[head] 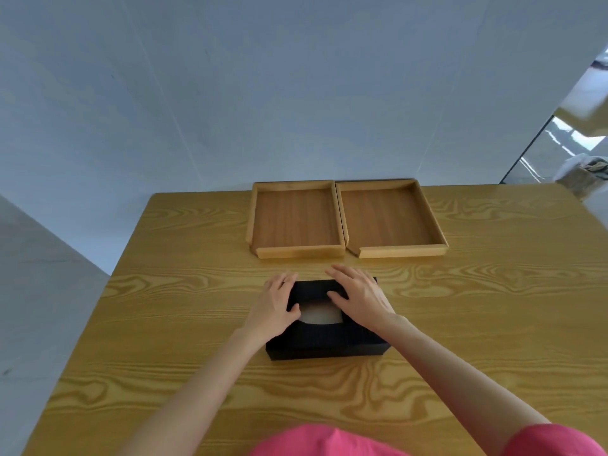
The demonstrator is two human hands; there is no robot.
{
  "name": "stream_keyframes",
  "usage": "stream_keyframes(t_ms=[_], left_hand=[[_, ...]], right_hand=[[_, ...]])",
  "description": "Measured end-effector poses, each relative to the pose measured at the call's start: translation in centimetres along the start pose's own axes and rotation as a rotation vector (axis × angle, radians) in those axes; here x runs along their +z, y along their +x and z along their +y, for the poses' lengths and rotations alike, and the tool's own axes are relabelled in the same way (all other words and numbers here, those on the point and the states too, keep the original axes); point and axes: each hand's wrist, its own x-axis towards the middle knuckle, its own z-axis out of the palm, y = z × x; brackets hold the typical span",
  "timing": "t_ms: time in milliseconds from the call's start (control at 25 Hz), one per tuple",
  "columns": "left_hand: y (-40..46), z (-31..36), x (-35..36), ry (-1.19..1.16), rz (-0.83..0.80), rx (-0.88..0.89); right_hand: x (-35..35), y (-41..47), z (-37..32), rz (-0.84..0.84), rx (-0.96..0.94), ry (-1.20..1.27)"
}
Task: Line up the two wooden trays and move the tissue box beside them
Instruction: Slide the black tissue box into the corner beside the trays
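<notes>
Two shallow wooden trays stand side by side at the table's far edge, the left tray (255, 222) touching the right tray (434, 218), their front rims roughly level. In front of them lies a black tissue box (320, 340) with a white tissue showing in its top opening. My left hand (274, 307) rests on the box's left side, fingers curled over its top edge. My right hand (357, 296) lies flat across the box's right top, fingers spread toward the trays. The box sits on the table.
The yellow wood-grain table (477, 317) spreads wide to the left and right of the box. A pale wall stands right behind the trays. A glass panel (533, 149) and a floor area lie beyond the table's far right corner.
</notes>
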Motion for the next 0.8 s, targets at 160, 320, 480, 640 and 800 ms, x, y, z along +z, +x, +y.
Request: stream_keyframes(t_ms=[160, 320, 480, 640, 800], left_hand=[[-2.1, -1.2, 0.8, -0.476, 0.110, -0.264], [-3.7, -1.6, 1.7, -0.812, 0.036, -0.438], [-4.6, -1.3, 2.1, -0.919, 0.018, -0.492], [-4.8, -1.4, 2.2, -0.946, 0.009, -0.528], [-4.7, -1.9, 2.2, -0.993, -0.012, -0.553]], right_hand=[[-1.1, -3.4, 1.7, 0.147, 0.383, 0.383], [-0.4, -5.5, 2.8, -0.008, 0.681, 0.696], [0.5, -6.3, 2.3, -0.023, 0.765, 0.783], [0.8, -6.5, 1.8, 0.007, 0.818, 0.811], [1.7, -6.0, 1.4, 0.035, 0.871, 0.786]])
